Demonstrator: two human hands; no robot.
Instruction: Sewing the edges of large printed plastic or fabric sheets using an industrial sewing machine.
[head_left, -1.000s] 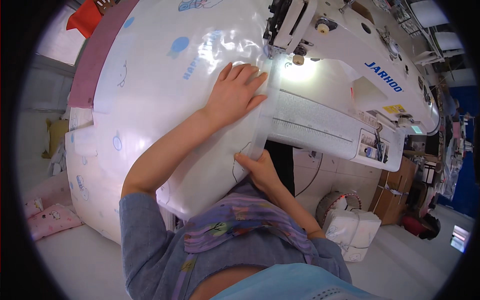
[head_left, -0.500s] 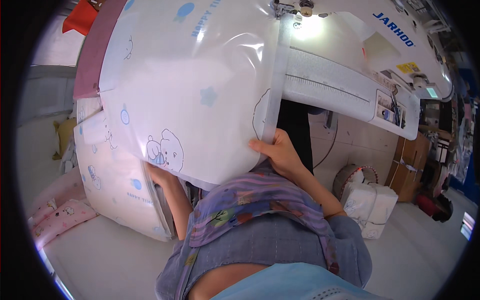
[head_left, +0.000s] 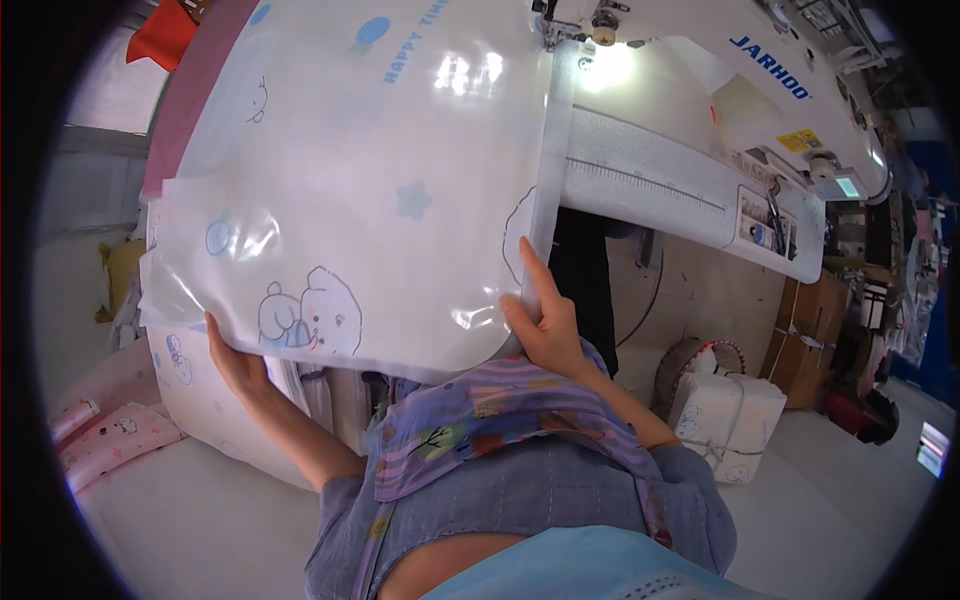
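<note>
A large glossy white plastic sheet [head_left: 370, 160] printed with pale blue shapes and cartoon animals spreads before me, its far right corner beneath the head of a white sewing machine [head_left: 720, 60]. My left hand [head_left: 240, 368] grips the near left edge, thumb on top and fingers hidden underneath. At the right edge, my right hand [head_left: 553, 328] has its index finger and thumb spread on the sheet's upper face. Its other fingers are mostly hidden, with the edge held between them. A paler border strip [head_left: 556, 150] runs down that edge toward the needle area.
Right of the sheet extends the machine's bed with a ruler scale [head_left: 650, 180]. A tied white bundle [head_left: 730, 425], a round basket [head_left: 700, 360] and a cardboard box [head_left: 805, 340] stand on the floor. Pink printed material [head_left: 125, 435] lies at left; a red item [head_left: 163, 35] is far left.
My left hand has come out from below and moved left to the sheet's edge, spreading its left corner outward. My right hand's index finger now stretches forward over the edge.
</note>
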